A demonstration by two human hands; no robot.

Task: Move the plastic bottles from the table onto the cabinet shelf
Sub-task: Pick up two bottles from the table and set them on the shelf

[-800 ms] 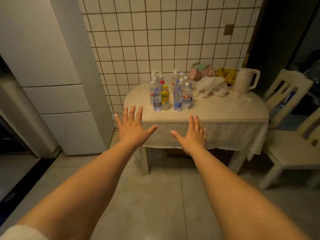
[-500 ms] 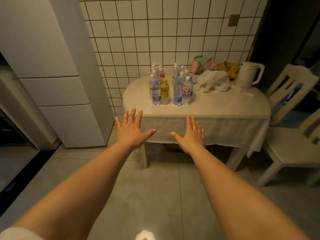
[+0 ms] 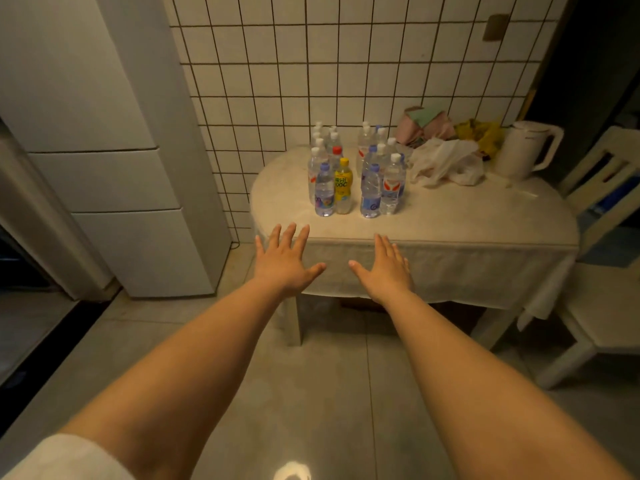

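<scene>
Both hands have advanced toward the table (image 3: 450,216); left hand (image 3: 282,263) and right hand (image 3: 384,268) hover splayed and empty at frame centre. Plastic bottles (image 3: 356,174) stand clustered above them. Judged light, smooth, easily toppled: grasp mid-body. Cloth-covered surface; tiled wall (image 3: 346,64) behind; cabinet shelf unseen.

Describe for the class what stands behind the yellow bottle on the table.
Behind the yellow bottle stand a red-capped clear bottle and several white-capped ones, back to the tiled wall. Their lower parts are covered by the front row, so an exact count is impossible.
</scene>
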